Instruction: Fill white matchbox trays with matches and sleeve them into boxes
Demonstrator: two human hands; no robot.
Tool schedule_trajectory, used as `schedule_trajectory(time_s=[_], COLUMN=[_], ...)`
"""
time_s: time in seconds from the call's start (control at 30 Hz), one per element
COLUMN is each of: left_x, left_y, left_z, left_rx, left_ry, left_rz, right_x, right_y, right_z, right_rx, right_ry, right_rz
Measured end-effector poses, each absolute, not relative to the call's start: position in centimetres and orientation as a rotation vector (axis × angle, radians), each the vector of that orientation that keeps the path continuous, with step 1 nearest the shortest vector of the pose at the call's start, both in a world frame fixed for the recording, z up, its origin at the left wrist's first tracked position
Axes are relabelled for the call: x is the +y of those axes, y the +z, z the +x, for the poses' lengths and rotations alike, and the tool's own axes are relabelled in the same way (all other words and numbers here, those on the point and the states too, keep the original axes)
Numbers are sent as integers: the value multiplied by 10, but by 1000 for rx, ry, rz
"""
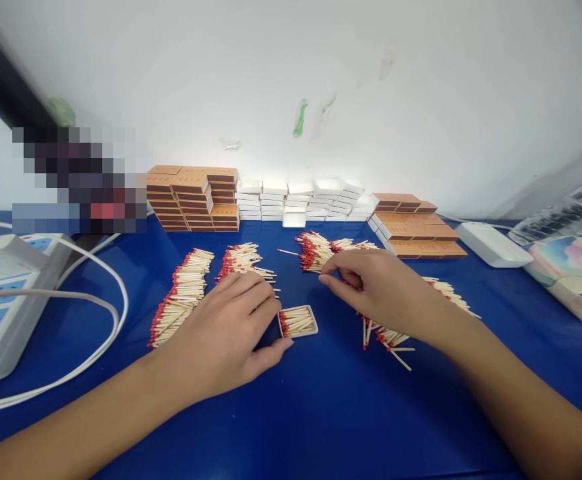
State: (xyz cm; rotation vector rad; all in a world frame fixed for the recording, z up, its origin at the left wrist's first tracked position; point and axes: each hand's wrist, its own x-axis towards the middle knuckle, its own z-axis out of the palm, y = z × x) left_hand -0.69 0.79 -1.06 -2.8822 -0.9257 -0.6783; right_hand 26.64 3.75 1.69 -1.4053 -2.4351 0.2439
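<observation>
In the head view, a small white matchbox tray (313, 318) lies on the blue table, partly filled with red-headed matches (298, 321). My left hand (235, 323) is at its left end, thumb and index finger closed on its near and far corners. My right hand (375, 287) hovers right of the tray, fingers curled and thumb meeting the index finger; whether anything is pinched there cannot be made out. Loose matches (391, 337) lie beneath and around it. Another match pile (315, 252) sits just beyond its fingertips. Two more heaps of matches (185, 287) flank my left hand's far side.
Orange matchboxes (185, 197) are stacked at the back left, more boxes (415, 230) at the back right. White trays (295, 197) stand piled between them along the wall. A power strip (5, 293) with white cables lies left; a white adapter (491, 243) and a tissue pack (571, 273) right.
</observation>
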Motion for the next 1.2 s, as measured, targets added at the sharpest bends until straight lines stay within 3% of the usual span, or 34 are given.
schedule_trajectory(time_s=[0.2, 1.2], left_x=[7, 8], left_y=[-11, -11], left_z=[-8, -8], left_rx=[-920, -925], left_ry=[-675, -674], left_rz=[-2875, -2885], right_x=[46, 47], right_y=[7, 1], right_z=[268, 265], right_rx=[-2470, -2479], right_ry=[122, 226], right_rz=[-1474, -1432])
